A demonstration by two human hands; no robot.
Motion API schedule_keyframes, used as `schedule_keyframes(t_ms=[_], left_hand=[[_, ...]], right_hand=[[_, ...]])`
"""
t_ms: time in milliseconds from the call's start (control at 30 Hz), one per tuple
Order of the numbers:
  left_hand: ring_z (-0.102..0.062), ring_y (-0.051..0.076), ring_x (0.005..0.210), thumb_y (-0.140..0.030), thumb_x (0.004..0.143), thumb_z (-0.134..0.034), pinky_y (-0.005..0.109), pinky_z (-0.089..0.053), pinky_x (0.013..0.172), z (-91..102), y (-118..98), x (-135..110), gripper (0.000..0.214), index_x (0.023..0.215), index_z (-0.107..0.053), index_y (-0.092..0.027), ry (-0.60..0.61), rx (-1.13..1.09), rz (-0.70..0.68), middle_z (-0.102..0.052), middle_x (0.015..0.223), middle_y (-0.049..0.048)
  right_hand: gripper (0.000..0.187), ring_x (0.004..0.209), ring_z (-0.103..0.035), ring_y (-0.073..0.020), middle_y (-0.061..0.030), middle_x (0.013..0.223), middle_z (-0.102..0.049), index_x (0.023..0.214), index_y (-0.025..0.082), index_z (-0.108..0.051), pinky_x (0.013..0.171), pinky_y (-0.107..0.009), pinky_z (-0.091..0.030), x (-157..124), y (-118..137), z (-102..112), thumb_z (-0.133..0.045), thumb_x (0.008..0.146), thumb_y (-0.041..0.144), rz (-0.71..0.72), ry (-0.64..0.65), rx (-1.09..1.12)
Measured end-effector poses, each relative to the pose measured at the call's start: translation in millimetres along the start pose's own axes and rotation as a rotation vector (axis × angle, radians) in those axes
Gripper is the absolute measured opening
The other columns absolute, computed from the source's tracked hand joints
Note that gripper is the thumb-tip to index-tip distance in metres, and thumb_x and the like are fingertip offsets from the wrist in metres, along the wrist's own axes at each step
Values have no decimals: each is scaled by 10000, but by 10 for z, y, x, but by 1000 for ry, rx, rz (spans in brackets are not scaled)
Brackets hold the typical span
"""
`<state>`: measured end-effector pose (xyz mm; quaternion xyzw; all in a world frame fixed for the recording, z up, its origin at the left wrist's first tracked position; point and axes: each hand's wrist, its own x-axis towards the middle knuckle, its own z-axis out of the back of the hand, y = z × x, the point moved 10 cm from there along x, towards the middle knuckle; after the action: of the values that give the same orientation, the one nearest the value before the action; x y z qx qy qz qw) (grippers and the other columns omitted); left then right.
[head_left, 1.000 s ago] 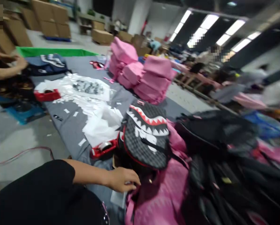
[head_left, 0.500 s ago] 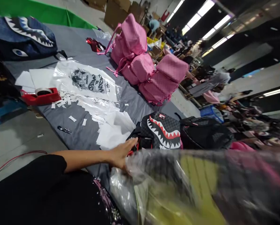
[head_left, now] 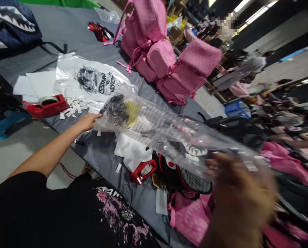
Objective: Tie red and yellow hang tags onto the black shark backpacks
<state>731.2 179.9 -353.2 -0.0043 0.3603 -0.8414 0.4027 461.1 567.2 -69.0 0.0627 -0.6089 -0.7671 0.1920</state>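
A long clear plastic bag (head_left: 161, 127) is stretched across the table between my two hands. Inside its left end shows something dark and yellow, whose kind I cannot make out. My left hand (head_left: 89, 121) pinches the bag's left edge. Blurred by motion and close to the camera, my right hand (head_left: 241, 193) grips the other end with bent fingers. Beneath the bag, partly seen through it, lies a black checkered backpack (head_left: 196, 179) with a shark-teeth print. White paper sheets (head_left: 133, 148) and a red tape dispenser (head_left: 145, 170) lie just under the bag too.
Pink backpacks (head_left: 166, 51) are stacked at the back of the grey-covered table (head_left: 73, 24). A printed white bag (head_left: 92, 77) and another red tape dispenser (head_left: 46, 105) lie at left, near a blue shark backpack (head_left: 11, 27). A pink bag (head_left: 191, 217) lies at the near edge.
The plastic bag has swung from the lower right up and over the table, now drawn out lengthwise. My left hand has moved left with its edge; my right hand has come into view.
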Motion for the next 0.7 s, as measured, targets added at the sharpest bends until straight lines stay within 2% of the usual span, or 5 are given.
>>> schedule_keyframes(t_ms=[67,167,333,500,700], left_hand=[[-419,367,1414,-107,780,-563,557,-322,1164,-6,30,-257,614,1392,-569,-152,42,53,90,-497,1490,156],[-438,307,1411,-309,916,-511,490,-346,1172,-39,-681,-728,579,1465,-461,-130,-34,-279,-50,-476,1503,177],[-627,307,1184,-468,767,-736,417,-539,939,-355,-1953,-1062,838,1491,-410,-200,150,-742,-234,-557,1416,197],[-610,110,618,-274,766,-668,224,-510,591,300,-1509,-1016,153,854,-689,-151,-305,-924,-65,-679,729,22],[-486,80,466,-178,796,-611,202,-434,430,1119,-910,-951,81,870,-643,-186,-651,-919,3,-594,645,-23]], right_hand=[[512,636,-687,-170,-69,909,-733,1162,197,-623,490,-248,-540,-207,-625,-320,-815,716,359,-221,147,122],[743,793,-737,-214,-93,1098,-730,1416,275,-430,600,-307,-599,-729,-1307,-938,-772,769,404,-429,431,217],[595,1226,-611,-267,-112,1470,-518,1439,278,-462,955,-408,-556,-1255,-1036,-1747,-656,891,405,-95,908,153],[427,1069,-688,-234,-95,1207,-691,1370,255,-468,1007,-492,-516,-958,-1087,-1810,-480,965,391,-67,803,372],[551,1403,-425,-293,-132,1463,-511,1372,180,-508,1181,-518,-334,-629,-1369,-2548,-548,825,236,115,942,-223]])
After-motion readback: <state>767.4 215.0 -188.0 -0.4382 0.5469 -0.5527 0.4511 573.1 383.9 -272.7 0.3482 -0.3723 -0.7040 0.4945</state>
